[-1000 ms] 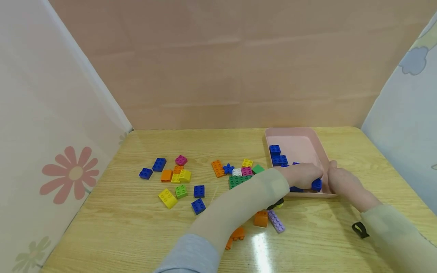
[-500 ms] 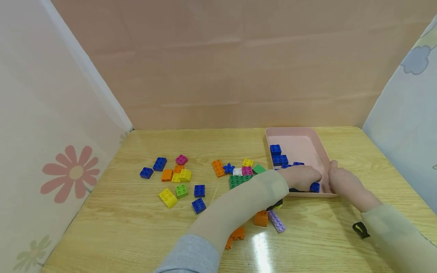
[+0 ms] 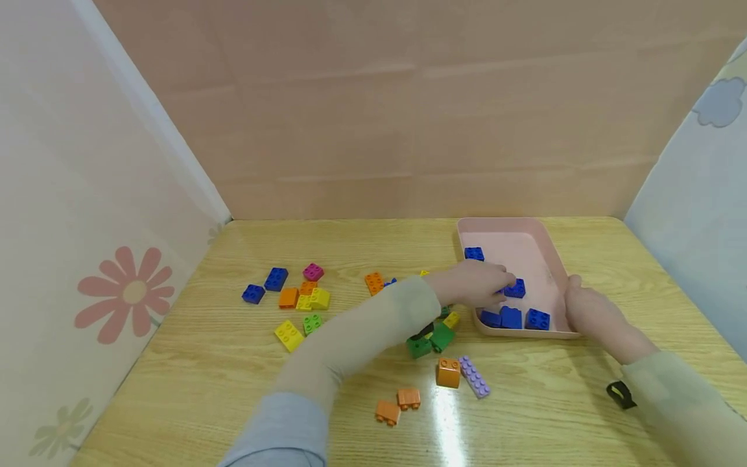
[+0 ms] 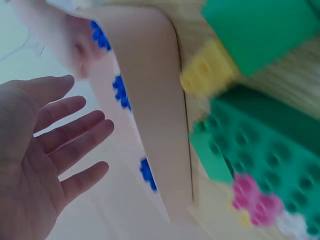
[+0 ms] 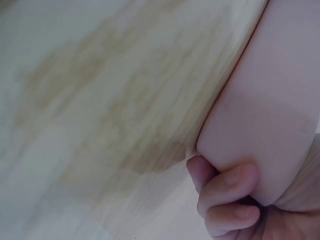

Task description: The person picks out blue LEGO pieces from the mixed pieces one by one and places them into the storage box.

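Note:
My left hand [image 3: 473, 283] reaches over the left rim of a pink tray [image 3: 506, 227]. In the left wrist view its fingers [image 4: 80, 122] are spread and hold nothing. Several blue toy bricks [image 3: 537, 320] lie inside the tray, some along its front wall, others partly hidden by the left hand. At the tray's front right corner, my right hand [image 3: 595, 319] grips the rim, its curled fingers [image 5: 227, 185] against the outer wall in the right wrist view.
Left of the tray lie green bricks [image 3: 441, 338], an orange brick [image 3: 448, 373] and a purple plate brick [image 3: 474, 377]. Yellow [image 3: 289, 335], pink [image 3: 312, 272] and blue bricks [image 3: 276, 279] lie farther left. A black strap [image 3: 620, 394] hangs by the right sleeve.
My left hand has drawn back leftward from the tray's front right, its fingers now spread, uncovering blue bricks at the front wall. The right hand stays on the rim.

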Tool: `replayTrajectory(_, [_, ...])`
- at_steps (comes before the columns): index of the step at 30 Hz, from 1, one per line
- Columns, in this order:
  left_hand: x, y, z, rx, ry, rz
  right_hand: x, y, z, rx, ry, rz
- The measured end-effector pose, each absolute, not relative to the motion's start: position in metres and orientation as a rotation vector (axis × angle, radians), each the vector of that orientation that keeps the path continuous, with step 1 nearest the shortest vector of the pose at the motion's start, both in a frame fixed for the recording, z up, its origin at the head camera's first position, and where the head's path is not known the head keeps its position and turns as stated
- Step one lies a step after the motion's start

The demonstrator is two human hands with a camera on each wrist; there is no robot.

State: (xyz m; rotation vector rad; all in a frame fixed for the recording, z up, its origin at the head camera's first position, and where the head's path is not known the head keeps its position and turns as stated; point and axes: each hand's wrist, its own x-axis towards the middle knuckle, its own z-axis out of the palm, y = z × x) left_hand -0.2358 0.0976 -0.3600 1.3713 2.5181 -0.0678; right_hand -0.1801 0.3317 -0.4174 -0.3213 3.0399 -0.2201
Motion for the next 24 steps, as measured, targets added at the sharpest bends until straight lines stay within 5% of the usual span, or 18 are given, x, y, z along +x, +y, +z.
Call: replayTrajectory(24, [-0.222, -0.057, -0.362, 1.434, 2.616, 0.200, -0.178, 0.333, -0.418, -0.314, 3.040, -0.148])
